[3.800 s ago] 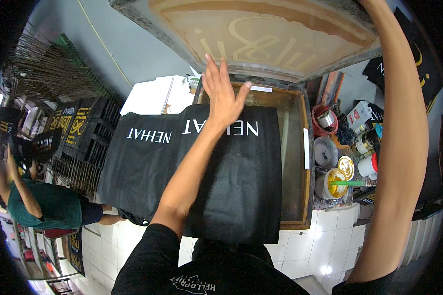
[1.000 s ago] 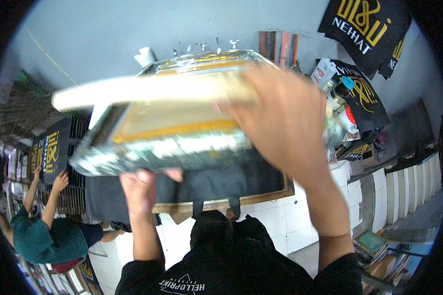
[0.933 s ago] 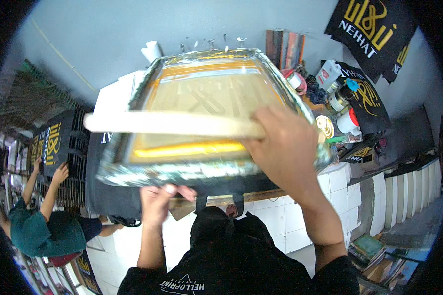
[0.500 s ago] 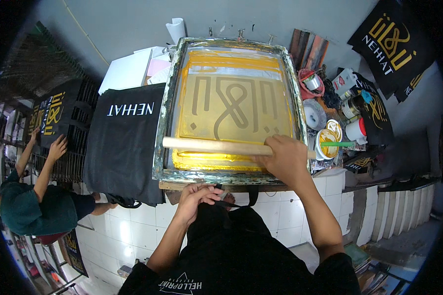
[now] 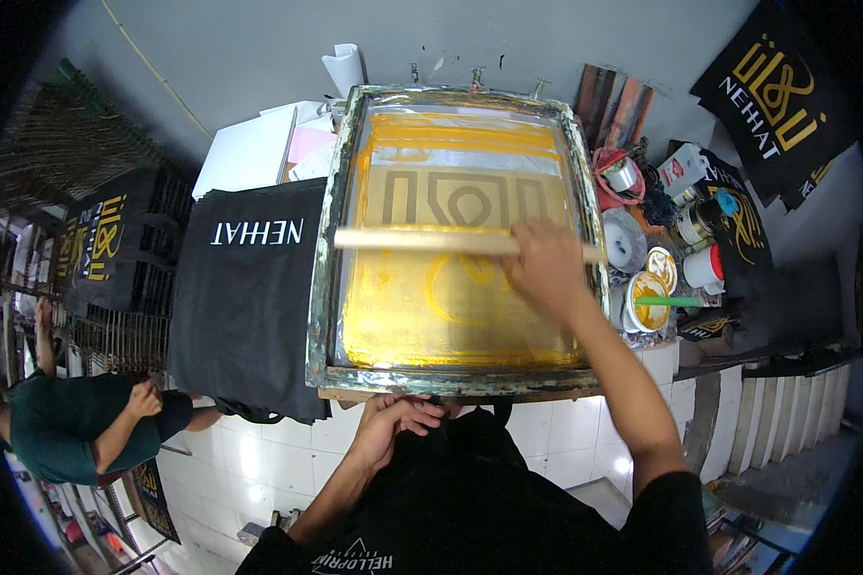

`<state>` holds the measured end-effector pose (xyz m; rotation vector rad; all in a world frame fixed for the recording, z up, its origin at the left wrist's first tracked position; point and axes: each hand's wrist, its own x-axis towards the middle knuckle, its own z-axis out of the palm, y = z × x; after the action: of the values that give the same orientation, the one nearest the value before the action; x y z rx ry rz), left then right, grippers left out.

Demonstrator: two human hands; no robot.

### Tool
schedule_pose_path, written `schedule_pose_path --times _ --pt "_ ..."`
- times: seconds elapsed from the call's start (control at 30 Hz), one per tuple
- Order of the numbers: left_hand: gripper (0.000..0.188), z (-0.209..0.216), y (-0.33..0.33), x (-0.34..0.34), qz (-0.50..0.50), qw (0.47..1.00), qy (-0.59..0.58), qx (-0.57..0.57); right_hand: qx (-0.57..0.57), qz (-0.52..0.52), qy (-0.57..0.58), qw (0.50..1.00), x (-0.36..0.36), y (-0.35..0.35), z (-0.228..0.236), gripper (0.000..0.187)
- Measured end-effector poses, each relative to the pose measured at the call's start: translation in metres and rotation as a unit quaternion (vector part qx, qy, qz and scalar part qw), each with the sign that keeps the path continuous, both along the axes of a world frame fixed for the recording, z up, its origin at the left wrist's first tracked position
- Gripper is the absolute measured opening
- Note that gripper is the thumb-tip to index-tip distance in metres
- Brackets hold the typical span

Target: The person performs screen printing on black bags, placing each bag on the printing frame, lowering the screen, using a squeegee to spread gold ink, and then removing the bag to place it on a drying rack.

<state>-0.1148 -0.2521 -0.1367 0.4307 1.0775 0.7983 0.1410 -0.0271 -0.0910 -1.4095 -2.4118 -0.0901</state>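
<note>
My right hand [image 5: 549, 261] is wrapped around the right part of a long wooden squeegee [image 5: 422, 240]. The squeegee lies across a screen printing frame [image 5: 316, 287], about halfway up its mesh. On the near side of the squeegee, wet yellow ink [image 5: 412, 331] coats the mesh; beyond it, the dark lettering design shows through. Just below the frame's near edge is my left hand [image 5: 393, 424], its fingers curled in by a black strap. What those fingers hold, if anything, is hidden.
Left of the frame lies a stack of black bags [image 5: 244, 307] with white lettering. To the right stand an ink tub [image 5: 645, 309] with a green stick [image 5: 669, 301], several containers and hanging printed black fabric [image 5: 772, 101]. A co-worker [image 5: 81, 426] is at far left, near racks.
The squeegee in my right hand has moved away from me up the mesh, leaving yellow ink over the nearer part. The co-worker's hands have come away from the hanging printed bags.
</note>
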Motion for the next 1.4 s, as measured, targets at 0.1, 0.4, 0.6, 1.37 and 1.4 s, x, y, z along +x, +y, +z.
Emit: schedule_pose_path --times 0.1,0.4,0.6,1.37,1.4 --pt "0.037 0.005 0.006 0.002 0.021 0.998 -0.035 -0.036 -0.008 -0.030 -0.010 0.999 -0.002 0.083 0.001 0.044" --pt "0.043 0.010 0.014 -0.023 -0.074 0.964 -0.236 -0.100 -0.105 -0.087 -0.069 0.988 -0.009 0.206 0.036 0.074" --pt "0.028 0.072 0.166 -0.025 -0.064 0.906 0.314 0.276 -0.086 -0.132 -0.090 0.983 -0.018 0.189 0.022 0.077" --pt "0.028 0.068 0.203 -0.046 -0.134 0.628 0.627 0.442 -0.040 -0.059 -0.039 0.997 -0.003 0.006 0.003 0.059" --pt "0.027 0.066 0.189 -0.047 -0.137 0.625 0.630 0.440 -0.048 -0.058 -0.039 0.996 -0.003 -0.009 0.004 0.058"
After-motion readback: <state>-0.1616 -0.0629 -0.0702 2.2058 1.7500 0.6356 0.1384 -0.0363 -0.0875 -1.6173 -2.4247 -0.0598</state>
